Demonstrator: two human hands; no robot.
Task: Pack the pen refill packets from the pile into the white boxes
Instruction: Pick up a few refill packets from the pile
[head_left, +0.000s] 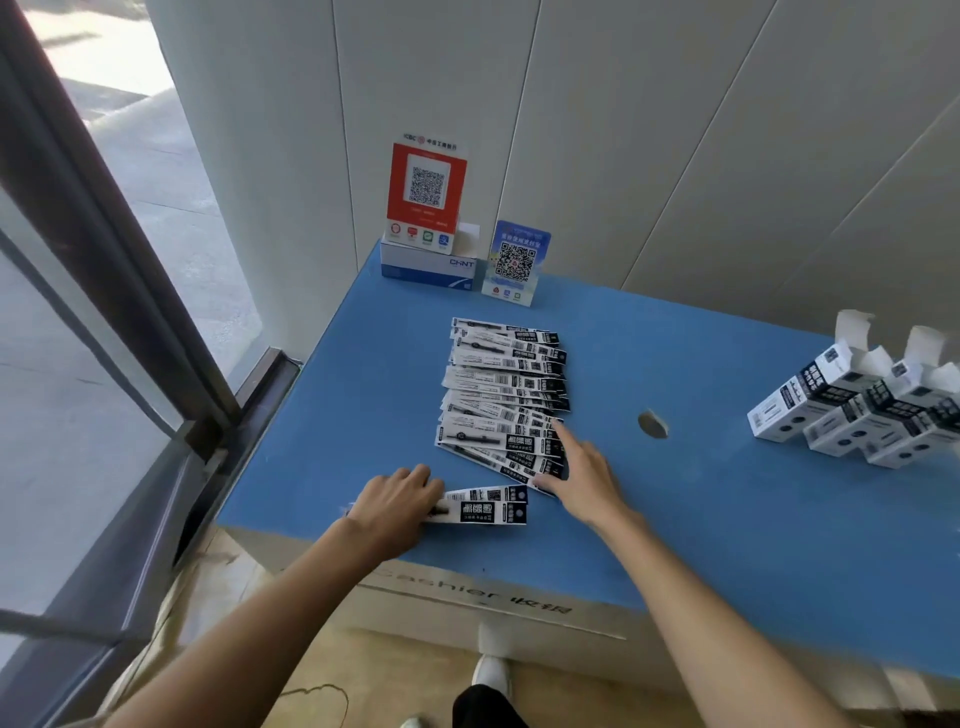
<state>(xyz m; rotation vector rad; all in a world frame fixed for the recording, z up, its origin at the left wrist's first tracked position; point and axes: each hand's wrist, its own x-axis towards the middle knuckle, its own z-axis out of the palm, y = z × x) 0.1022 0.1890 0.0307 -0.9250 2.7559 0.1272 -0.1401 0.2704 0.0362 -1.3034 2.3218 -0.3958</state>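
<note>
A fanned pile of black-and-white pen refill packets (501, 389) lies in the middle of the blue counter (701, 509). My left hand (397, 506) grips the left end of a small stack of packets (483, 506) near the counter's front edge. My right hand (584, 470) touches the near right end of the pile, with its forefinger stretched along the packets and its thumb at the lowest one. Three white boxes (857, 410) with open flaps lie side by side at the far right.
A red QR-code stand (426, 189) sits on a white and blue box (428, 267) at the back, beside a blue QR-code stand (514, 265). A round hole (653, 423) pierces the counter. A glass door frame runs along the left; white wall panels stand behind.
</note>
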